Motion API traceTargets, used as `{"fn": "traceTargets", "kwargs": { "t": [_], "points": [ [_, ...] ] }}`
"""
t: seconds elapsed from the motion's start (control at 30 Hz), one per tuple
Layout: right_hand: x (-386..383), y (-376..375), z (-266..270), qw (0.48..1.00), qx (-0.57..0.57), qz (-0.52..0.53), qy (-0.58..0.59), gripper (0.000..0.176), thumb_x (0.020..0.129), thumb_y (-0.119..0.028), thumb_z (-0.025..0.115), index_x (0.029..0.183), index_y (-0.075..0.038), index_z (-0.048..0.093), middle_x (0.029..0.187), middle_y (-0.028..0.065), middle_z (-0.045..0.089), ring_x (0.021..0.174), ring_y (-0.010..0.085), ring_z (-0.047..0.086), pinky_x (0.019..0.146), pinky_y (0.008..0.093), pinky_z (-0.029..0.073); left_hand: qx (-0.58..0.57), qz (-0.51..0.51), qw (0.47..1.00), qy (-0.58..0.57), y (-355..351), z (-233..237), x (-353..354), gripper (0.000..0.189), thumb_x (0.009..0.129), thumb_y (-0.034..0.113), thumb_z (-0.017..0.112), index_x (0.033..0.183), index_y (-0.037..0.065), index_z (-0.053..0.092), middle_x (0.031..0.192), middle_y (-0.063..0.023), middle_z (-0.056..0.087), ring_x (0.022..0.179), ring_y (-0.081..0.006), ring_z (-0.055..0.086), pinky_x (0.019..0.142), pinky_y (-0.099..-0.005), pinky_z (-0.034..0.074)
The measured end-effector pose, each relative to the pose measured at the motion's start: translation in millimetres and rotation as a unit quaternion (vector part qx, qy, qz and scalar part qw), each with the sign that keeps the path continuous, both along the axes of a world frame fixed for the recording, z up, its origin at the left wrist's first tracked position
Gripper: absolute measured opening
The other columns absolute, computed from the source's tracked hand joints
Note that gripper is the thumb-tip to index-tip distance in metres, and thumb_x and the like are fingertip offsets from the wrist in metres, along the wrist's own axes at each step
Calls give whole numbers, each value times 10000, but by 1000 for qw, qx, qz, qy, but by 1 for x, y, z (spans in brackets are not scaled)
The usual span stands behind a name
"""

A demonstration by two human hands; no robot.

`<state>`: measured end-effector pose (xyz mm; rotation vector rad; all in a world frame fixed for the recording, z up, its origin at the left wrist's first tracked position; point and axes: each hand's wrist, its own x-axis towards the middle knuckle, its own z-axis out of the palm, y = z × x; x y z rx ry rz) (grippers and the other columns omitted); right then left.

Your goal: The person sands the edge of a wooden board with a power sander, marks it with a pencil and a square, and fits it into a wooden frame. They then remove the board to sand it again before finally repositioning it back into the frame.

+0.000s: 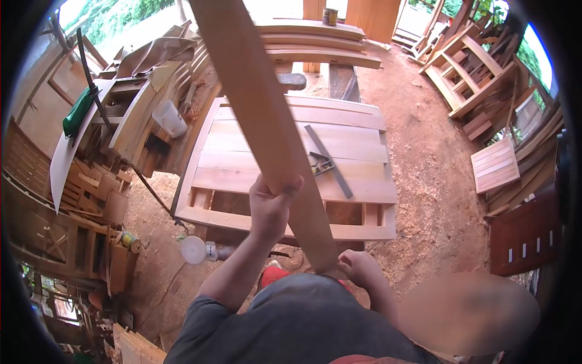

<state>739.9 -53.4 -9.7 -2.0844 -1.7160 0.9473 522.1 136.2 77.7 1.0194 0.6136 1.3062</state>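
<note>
A long, light wooden plank (260, 115) runs from the top of the view down towards my body, held up above a wooden panel (291, 164). My left hand (271, 203) grips the plank from below, about a third up from its near end. My right hand (357, 267) holds the plank's near end by its lower corner. On the panel lies a metal combination square (327, 161), to the right of the plank.
Sawdust covers the floor. Stacked timber and a white bucket (168, 117) stand at the left, with a green-handled saw (77, 112). Chair frames (467, 73) and a small slatted panel (495, 165) lie at the right. More planks (321, 45) lie behind the panel.
</note>
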Motion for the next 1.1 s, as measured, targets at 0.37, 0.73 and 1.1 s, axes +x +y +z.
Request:
{"fn": "traceTargets", "kwargs": {
  "t": [0.37,0.73,1.1],
  "points": [
    [77,70,79,806,321,-132,480,461,1148,-379,561,1353,28,634,1106,141,747,923,187,724,858,314,598,298,-168,912,225,-15,94,73,542,760,375,1005,1090,19,764,931,-116,803,883,-142,767,780,-356,605],
    [81,46,57,685,331,40,648,430,1166,-382,516,1222,5,695,1081,110,673,1025,179,631,856,315,534,335,-363,766,411,-51,54,122,442,820,399,918,854,7,717,808,-212,705,778,-366,724,724,-477,532],
    [167,33,-8,611,330,-328,641,276,1111,-354,648,1094,-86,707,761,-11,610,613,87,542,520,242,464,351,-358,737,454,-46,48,110,351,801,300,885,797,25,669,840,-191,703,826,-393,709,767,-500,531]
  ]
}}
